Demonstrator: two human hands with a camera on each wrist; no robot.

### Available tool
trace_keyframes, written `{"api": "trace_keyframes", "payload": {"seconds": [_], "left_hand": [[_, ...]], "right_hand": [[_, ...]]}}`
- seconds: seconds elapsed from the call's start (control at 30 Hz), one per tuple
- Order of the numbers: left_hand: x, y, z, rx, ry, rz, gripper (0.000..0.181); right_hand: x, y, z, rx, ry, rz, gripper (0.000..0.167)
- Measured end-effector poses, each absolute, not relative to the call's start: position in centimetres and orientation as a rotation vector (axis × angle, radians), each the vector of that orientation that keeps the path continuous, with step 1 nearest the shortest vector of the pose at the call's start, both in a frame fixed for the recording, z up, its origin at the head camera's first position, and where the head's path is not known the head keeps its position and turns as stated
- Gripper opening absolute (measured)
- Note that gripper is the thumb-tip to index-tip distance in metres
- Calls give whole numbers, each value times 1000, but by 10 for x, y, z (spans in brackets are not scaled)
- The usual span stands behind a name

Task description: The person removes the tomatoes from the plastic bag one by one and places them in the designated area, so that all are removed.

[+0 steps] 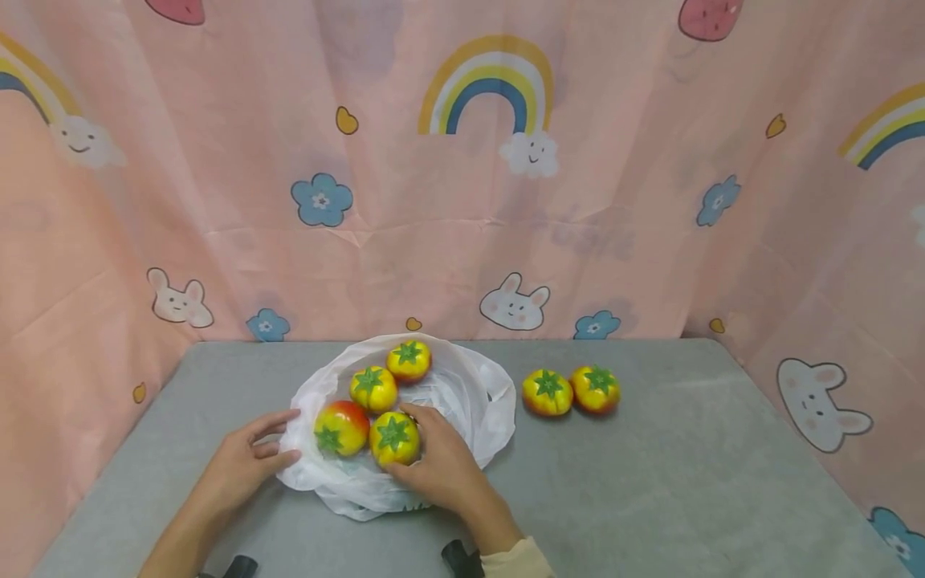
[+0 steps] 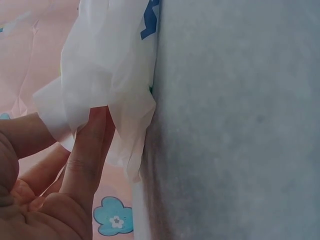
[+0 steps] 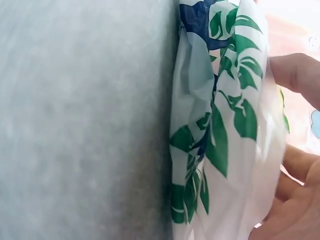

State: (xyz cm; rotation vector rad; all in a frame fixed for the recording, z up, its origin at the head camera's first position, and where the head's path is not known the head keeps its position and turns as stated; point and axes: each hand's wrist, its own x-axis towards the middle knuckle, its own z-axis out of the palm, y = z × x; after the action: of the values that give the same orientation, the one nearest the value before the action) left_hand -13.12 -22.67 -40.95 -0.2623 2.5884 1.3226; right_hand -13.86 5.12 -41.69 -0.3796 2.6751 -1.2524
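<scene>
Crinkled white plastic bag (image 1: 495,393), four glossy round fruits (image 1: 373,391) inside, on a grey table (image 1: 694,466).
The right hand (image 1: 451,464) grips the front-right fruit (image 1: 394,441), hiding some of the bag; the left hand (image 1: 238,466) pinches its thin rim. Two matching fruits (image 1: 547,395) sit to the right, before a pink curtain (image 1: 621,160).

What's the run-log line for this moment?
left hand: holds white bag edge | right hand: grips yellow-red fruit in bag opening | bag: open, four fruits including gripped one | table: two fruits right of bag
</scene>
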Motion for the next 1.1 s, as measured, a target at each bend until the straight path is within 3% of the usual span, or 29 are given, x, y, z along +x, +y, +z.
{"api": "trace_keyframes", "payload": {"seconds": [0.67, 1.1], "left_hand": [[-132, -227, -411, -314, 2551, 1320, 70], [-134, -227, -411, -311, 2573, 1291, 71]], "right_hand": [[-138, 56, -419, -339, 2650, -1217, 89], [-138, 55, -416, -310, 2623, -1208, 83]]}}
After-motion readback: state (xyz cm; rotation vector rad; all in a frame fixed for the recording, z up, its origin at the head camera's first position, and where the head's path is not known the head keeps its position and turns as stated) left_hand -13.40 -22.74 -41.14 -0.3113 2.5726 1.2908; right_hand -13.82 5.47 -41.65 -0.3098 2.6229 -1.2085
